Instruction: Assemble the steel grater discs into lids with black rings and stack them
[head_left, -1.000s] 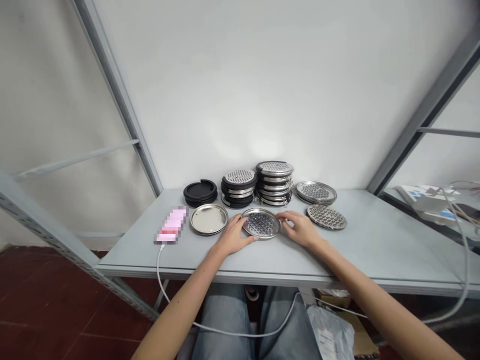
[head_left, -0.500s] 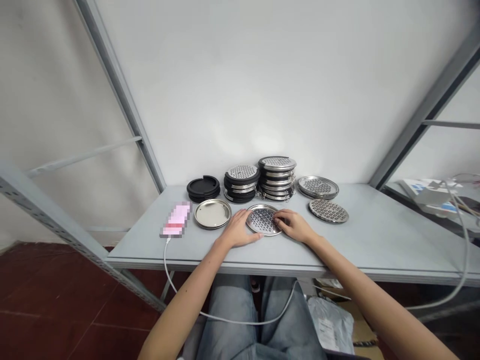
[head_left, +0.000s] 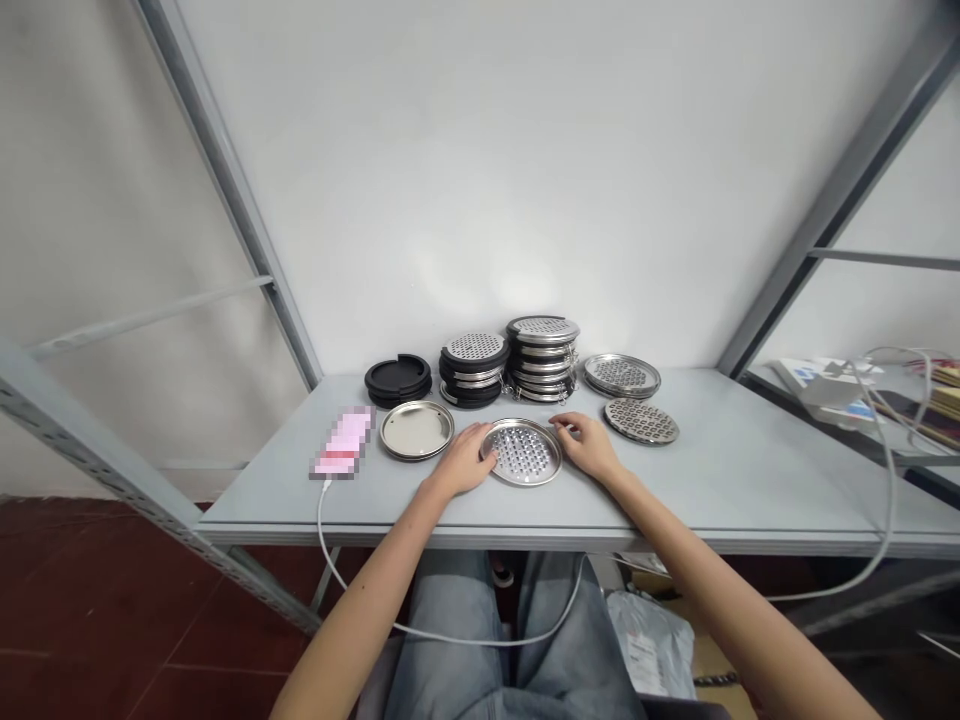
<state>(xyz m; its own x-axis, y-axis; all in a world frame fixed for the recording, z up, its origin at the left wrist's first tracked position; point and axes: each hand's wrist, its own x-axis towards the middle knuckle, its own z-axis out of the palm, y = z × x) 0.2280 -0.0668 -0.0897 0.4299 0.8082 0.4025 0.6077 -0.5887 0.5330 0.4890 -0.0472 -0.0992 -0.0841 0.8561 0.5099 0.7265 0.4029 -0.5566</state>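
A round perforated metal plate [head_left: 522, 452] with a raised rim, much like a grater, lies in front of me on the table. My left hand [head_left: 463, 462] grips its left rim, the thumb over the edge and the fingers along the far side. My right hand [head_left: 589, 446] rests just off the right rim, fingers loosely bent and apart, with nothing visible in them. Left of my left hand are shallow plain metal dishes [head_left: 416, 430], one on another. Beyond my right hand lies a flat disc with cut-out holes [head_left: 641, 420].
Along the wall stand black rings [head_left: 397, 378], a shorter stack [head_left: 474, 370] and a taller stack [head_left: 543, 358] of black and metal rounds with clasps, and rimmed perforated plates [head_left: 622, 374]. A phone [head_left: 343, 442] with a white cable [head_left: 322, 525] lies left. Metal posts [head_left: 232, 200] frame the table.
My right hand has come off the plate's perforated face to its right side. My left thumb has drawn back to the rim, baring more of the plate. The view has shifted slightly.
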